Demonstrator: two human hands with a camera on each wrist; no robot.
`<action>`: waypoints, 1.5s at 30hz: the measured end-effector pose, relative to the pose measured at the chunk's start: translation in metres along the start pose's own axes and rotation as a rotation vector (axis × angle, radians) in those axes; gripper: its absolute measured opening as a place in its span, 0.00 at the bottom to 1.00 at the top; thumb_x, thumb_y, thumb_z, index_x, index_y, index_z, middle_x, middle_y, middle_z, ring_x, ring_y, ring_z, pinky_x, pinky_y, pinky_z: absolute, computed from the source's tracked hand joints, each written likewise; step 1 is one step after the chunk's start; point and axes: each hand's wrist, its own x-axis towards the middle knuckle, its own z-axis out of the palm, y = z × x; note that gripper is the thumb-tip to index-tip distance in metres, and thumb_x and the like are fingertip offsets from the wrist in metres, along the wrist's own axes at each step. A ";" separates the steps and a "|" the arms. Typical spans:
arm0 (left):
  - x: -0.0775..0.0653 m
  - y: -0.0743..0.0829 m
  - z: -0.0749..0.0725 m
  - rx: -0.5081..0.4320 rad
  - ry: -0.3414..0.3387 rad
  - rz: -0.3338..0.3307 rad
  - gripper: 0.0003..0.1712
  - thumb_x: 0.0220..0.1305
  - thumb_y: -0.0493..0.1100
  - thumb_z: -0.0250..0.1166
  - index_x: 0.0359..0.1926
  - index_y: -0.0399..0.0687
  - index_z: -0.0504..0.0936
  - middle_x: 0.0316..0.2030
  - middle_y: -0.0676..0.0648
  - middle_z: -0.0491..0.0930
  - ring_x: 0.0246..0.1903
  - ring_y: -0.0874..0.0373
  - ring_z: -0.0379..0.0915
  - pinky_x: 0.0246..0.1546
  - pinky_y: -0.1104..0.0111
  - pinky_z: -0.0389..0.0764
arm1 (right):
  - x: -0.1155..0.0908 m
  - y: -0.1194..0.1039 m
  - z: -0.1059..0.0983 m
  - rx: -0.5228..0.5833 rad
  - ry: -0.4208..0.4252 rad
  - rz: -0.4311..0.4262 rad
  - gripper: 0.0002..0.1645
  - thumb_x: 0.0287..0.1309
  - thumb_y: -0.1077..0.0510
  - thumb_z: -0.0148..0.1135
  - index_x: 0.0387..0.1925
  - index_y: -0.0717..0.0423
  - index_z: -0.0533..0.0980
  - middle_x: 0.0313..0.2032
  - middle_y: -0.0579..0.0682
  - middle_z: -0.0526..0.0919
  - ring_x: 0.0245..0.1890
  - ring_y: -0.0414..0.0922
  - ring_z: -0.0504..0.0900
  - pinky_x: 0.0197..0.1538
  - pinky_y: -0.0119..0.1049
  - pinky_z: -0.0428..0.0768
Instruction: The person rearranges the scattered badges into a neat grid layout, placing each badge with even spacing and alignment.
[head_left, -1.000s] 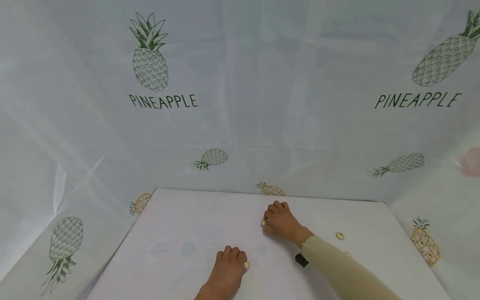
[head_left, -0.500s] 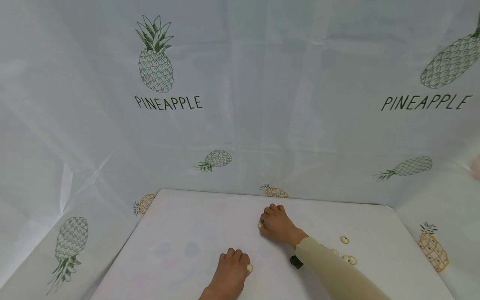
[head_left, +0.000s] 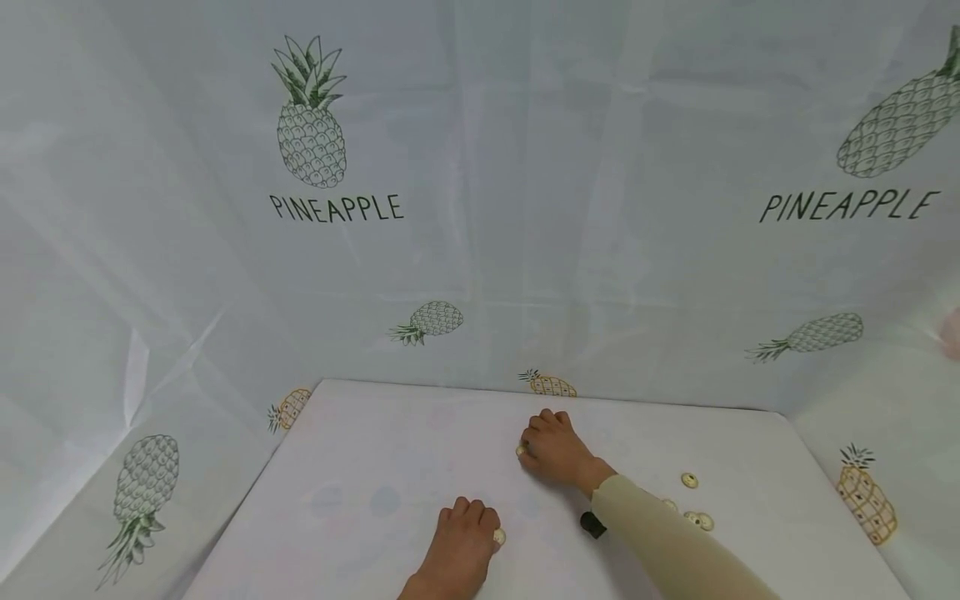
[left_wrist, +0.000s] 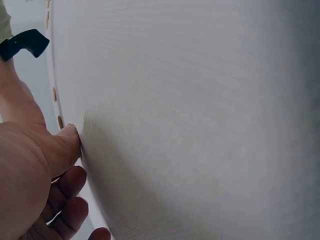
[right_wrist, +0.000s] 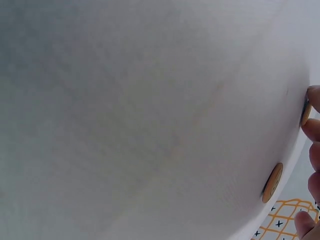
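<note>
On the white tabletop my right hand (head_left: 555, 450) pinches a small pale wooden disc (head_left: 521, 450) between thumb and index finger; the right wrist view shows it edge-on. A second wooden disc (right_wrist: 273, 183) with dark marks lies under that hand, hidden in the head view. Closer to the body, my left hand (head_left: 457, 546) has curled fingers and grips another wooden disc (head_left: 499, 537), which peeks out at its thumb side. In the left wrist view the thumb (left_wrist: 65, 145) comes down at the table surface and covers that disc.
Right of my right forearm lie several loose discs, one farther back (head_left: 690, 480) and a cluster (head_left: 699, 521) partly behind the sleeve. A black wrist mount (head_left: 592, 524) hangs under the right wrist. Pineapple-printed cloth (head_left: 555, 250) surrounds the white table (head_left: 360, 417).
My right hand has shifted slightly left with its disc, and the sleeve now uncovers more discs on the right. The left hand holds still; the head view has shifted a little.
</note>
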 end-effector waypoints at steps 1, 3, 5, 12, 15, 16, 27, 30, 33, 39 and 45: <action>0.000 0.000 0.000 -0.004 0.000 0.000 0.16 0.64 0.52 0.75 0.41 0.53 0.78 0.34 0.55 0.73 0.38 0.59 0.63 0.37 0.64 0.67 | 0.000 0.000 0.000 0.005 0.000 0.001 0.09 0.65 0.49 0.71 0.36 0.50 0.85 0.36 0.44 0.80 0.39 0.45 0.68 0.51 0.49 0.67; 0.000 0.000 0.001 -0.008 -0.001 0.001 0.15 0.64 0.52 0.75 0.41 0.53 0.78 0.35 0.55 0.73 0.38 0.59 0.63 0.37 0.64 0.66 | 0.000 0.000 -0.001 0.011 -0.003 0.005 0.09 0.66 0.49 0.72 0.36 0.49 0.85 0.36 0.43 0.80 0.39 0.44 0.67 0.51 0.48 0.67; 0.000 0.001 0.001 -0.013 -0.002 0.001 0.15 0.64 0.52 0.75 0.41 0.53 0.78 0.35 0.55 0.73 0.38 0.59 0.63 0.37 0.64 0.66 | 0.000 0.000 -0.001 0.012 -0.007 0.011 0.09 0.66 0.48 0.72 0.36 0.49 0.85 0.36 0.43 0.80 0.39 0.44 0.67 0.51 0.48 0.67; 0.000 0.002 -0.002 -0.008 -0.019 -0.006 0.16 0.64 0.53 0.75 0.42 0.52 0.79 0.35 0.54 0.74 0.39 0.59 0.63 0.37 0.64 0.67 | 0.000 0.000 0.001 -0.013 -0.018 0.021 0.10 0.66 0.47 0.71 0.37 0.49 0.85 0.36 0.43 0.80 0.39 0.44 0.67 0.51 0.48 0.67; 0.000 0.000 -0.001 -0.011 -0.037 -0.013 0.16 0.65 0.53 0.74 0.42 0.53 0.78 0.35 0.55 0.73 0.39 0.59 0.63 0.38 0.64 0.68 | 0.001 0.000 0.000 -0.017 -0.014 0.025 0.12 0.67 0.46 0.70 0.38 0.49 0.85 0.37 0.44 0.80 0.40 0.45 0.67 0.51 0.49 0.67; 0.000 0.000 0.000 -0.013 -0.043 -0.013 0.16 0.65 0.54 0.74 0.42 0.53 0.78 0.35 0.55 0.73 0.39 0.59 0.63 0.38 0.64 0.68 | -0.001 0.000 -0.001 -0.013 -0.012 0.029 0.12 0.67 0.45 0.70 0.39 0.50 0.85 0.37 0.44 0.80 0.40 0.45 0.67 0.52 0.49 0.67; -0.001 -0.002 0.009 -0.004 -0.021 0.010 0.15 0.64 0.54 0.74 0.42 0.53 0.79 0.37 0.54 0.76 0.39 0.59 0.63 0.38 0.62 0.70 | -0.027 0.006 -0.029 0.006 0.025 0.072 0.13 0.66 0.45 0.71 0.41 0.49 0.85 0.41 0.44 0.82 0.44 0.45 0.70 0.57 0.52 0.68; 0.000 -0.002 0.008 0.000 -0.005 0.016 0.15 0.63 0.53 0.75 0.41 0.53 0.79 0.36 0.54 0.75 0.38 0.59 0.63 0.38 0.62 0.69 | -0.040 0.012 -0.041 0.014 0.040 0.098 0.11 0.67 0.47 0.71 0.41 0.49 0.84 0.40 0.44 0.81 0.45 0.45 0.70 0.59 0.53 0.68; 0.001 -0.002 0.008 -0.009 -0.016 0.015 0.15 0.63 0.52 0.75 0.41 0.53 0.79 0.36 0.54 0.75 0.38 0.58 0.62 0.38 0.62 0.69 | -0.056 0.019 -0.053 0.032 0.074 0.128 0.08 0.66 0.51 0.72 0.39 0.50 0.84 0.39 0.44 0.80 0.45 0.46 0.70 0.59 0.54 0.67; 0.001 -0.003 0.006 -0.040 -0.033 0.006 0.13 0.65 0.51 0.74 0.40 0.53 0.80 0.36 0.54 0.75 0.38 0.58 0.62 0.39 0.61 0.69 | -0.097 0.035 -0.066 0.008 0.165 0.173 0.06 0.62 0.56 0.74 0.38 0.52 0.84 0.37 0.45 0.80 0.45 0.48 0.73 0.56 0.55 0.67; 0.001 -0.001 0.004 -0.035 -0.038 0.009 0.14 0.64 0.51 0.74 0.42 0.53 0.80 0.38 0.54 0.76 0.39 0.58 0.64 0.39 0.61 0.70 | -0.146 0.049 -0.071 -0.055 0.255 0.199 0.09 0.57 0.58 0.77 0.37 0.52 0.83 0.36 0.45 0.81 0.45 0.50 0.75 0.53 0.54 0.68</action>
